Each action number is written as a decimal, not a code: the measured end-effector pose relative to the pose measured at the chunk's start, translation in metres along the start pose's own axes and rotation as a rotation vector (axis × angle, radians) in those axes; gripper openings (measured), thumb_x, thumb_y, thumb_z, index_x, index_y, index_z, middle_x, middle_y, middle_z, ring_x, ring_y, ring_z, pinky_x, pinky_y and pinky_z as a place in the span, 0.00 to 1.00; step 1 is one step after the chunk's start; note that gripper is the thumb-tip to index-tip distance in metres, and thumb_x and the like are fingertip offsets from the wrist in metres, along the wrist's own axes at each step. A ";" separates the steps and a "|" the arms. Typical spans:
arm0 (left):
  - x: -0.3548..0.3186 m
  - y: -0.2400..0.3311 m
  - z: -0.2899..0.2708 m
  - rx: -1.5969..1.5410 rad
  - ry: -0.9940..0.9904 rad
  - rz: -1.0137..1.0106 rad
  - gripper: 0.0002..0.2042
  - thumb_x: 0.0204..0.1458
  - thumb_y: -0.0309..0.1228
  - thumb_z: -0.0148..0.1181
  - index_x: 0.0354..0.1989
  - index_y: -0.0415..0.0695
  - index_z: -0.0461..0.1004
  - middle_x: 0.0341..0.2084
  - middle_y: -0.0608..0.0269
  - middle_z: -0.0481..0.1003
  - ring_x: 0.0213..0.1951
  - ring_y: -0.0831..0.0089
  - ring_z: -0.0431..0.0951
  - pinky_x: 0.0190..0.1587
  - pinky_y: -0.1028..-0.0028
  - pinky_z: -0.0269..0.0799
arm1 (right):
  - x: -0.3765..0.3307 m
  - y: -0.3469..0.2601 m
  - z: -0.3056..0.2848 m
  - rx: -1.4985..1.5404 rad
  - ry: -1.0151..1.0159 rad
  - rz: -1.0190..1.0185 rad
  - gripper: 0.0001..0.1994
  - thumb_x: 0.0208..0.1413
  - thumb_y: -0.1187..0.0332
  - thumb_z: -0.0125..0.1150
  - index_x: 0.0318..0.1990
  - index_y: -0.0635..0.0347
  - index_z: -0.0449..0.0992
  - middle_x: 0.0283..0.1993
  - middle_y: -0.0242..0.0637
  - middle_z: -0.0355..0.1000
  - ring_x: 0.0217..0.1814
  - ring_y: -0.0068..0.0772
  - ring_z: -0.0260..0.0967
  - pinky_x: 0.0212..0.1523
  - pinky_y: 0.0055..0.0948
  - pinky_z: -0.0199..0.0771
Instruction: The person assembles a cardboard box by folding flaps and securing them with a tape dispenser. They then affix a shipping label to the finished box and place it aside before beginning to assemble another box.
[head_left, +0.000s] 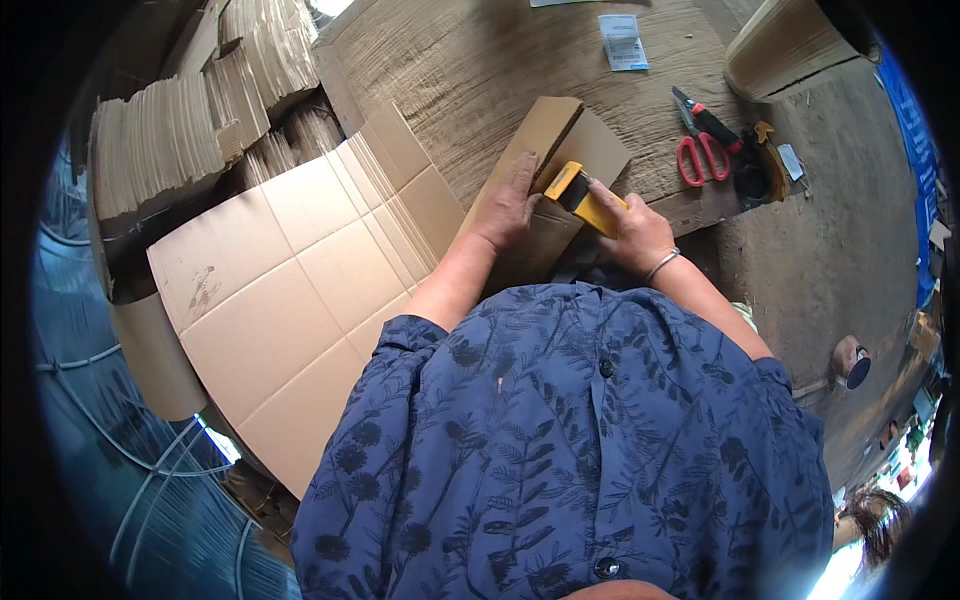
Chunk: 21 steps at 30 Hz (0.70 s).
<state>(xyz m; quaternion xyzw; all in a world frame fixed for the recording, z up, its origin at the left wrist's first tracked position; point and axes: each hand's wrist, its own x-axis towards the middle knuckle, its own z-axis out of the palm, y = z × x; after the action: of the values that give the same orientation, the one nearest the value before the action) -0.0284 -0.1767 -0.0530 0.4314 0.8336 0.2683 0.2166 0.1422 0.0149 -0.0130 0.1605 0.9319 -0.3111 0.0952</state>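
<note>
My left hand (508, 205) presses flat on a folded brown cardboard box (590, 140) that lies on the wooden worktable (470, 70). My right hand (636, 232) grips a yellow and black tape dispenser (582, 193) and holds it against the box right beside my left hand. A metal bangle sits on my right wrist. My blue patterned shirt hides the near part of the box and table.
A stack of flattened cardboard sheets (290, 280) lies to my left, with bundled cardboard piles (190, 110) behind it. Red-handled scissors (700, 150), a cutter and small tools rest on the table's right end. A paper slip (623, 42) lies farther back. Bare ground spreads to the right.
</note>
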 end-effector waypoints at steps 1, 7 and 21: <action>-0.002 -0.004 0.001 0.017 0.005 0.005 0.32 0.53 0.29 0.58 0.68 0.42 0.54 0.65 0.46 0.58 0.64 0.49 0.61 0.64 0.62 0.61 | -0.006 -0.002 -0.014 0.018 0.006 -0.027 0.40 0.42 0.61 0.69 0.66 0.27 0.60 0.36 0.44 0.66 0.35 0.47 0.73 0.36 0.42 0.78; -0.003 -0.001 0.004 0.079 -0.010 0.002 0.32 0.55 0.32 0.56 0.68 0.41 0.52 0.65 0.44 0.58 0.64 0.49 0.61 0.65 0.62 0.59 | -0.031 0.013 -0.026 0.028 -0.003 -0.059 0.39 0.41 0.60 0.70 0.65 0.26 0.62 0.35 0.42 0.67 0.31 0.46 0.73 0.33 0.41 0.77; 0.049 0.029 -0.005 0.129 -0.147 -0.425 0.35 0.52 0.48 0.60 0.61 0.33 0.61 0.54 0.41 0.69 0.56 0.48 0.71 0.58 0.60 0.66 | -0.013 0.044 0.060 -0.059 0.014 0.026 0.41 0.41 0.64 0.70 0.66 0.27 0.60 0.37 0.47 0.66 0.35 0.50 0.74 0.36 0.43 0.77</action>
<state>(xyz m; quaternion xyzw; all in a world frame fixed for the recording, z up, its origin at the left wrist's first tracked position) -0.0400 -0.1235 -0.0370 0.2774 0.9031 0.1309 0.3005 0.1745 0.0087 -0.0811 0.1717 0.9392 -0.2810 0.0973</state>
